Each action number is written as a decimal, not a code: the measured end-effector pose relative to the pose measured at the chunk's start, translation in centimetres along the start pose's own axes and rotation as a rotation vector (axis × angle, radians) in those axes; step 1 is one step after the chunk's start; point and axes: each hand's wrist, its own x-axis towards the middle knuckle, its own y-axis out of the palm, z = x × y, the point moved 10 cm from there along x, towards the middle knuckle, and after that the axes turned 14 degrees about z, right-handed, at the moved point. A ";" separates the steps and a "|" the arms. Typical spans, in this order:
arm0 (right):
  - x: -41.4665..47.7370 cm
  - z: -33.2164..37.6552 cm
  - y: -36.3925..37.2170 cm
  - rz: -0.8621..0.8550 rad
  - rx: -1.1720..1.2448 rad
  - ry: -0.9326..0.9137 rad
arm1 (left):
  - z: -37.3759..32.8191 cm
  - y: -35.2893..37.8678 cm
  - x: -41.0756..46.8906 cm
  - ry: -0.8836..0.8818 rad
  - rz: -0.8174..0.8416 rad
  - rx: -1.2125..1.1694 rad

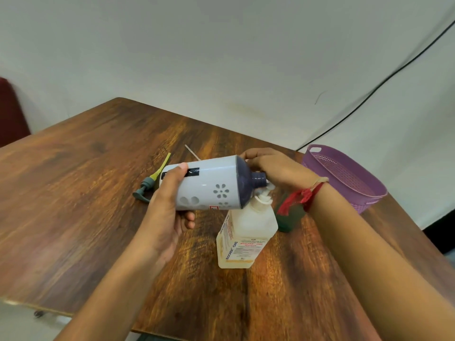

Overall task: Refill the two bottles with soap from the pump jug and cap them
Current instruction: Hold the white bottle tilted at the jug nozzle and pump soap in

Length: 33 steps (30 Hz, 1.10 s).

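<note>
At centre frame, above the worktop, I've got the grey-and-white bottle tipped on its side, with its open neck pointing right, just at the pump head of the pump jug. The jug stands upright at lower centre. The left hand wraps the bottle body, thumb on top and fingers under, a firm grasp. The right hand sits behind the neck and over the pump; I cannot tell if it presses the pump, holds the neck or just rests there. My read: mid-fill on bottle one, soap level not visible through the shell. Bottle two is probably the dark green bottle, right of the jug and mostly hidden behind the right wrist; fill and cap state unknown. One pump cap with a yellow-green dip tube lies loose at left. A thin pale tube pokes out behind the bottle, maybe the second cap. Left to do: finish this fill, sort the green one, screw on both caps. The purple basket at right is not in play.
</note>
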 end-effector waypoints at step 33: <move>-1.2 -1.5 1.0 -0.094 0.249 -0.007 | 0.5 -0.1 -1.1 -0.025 -0.025 0.038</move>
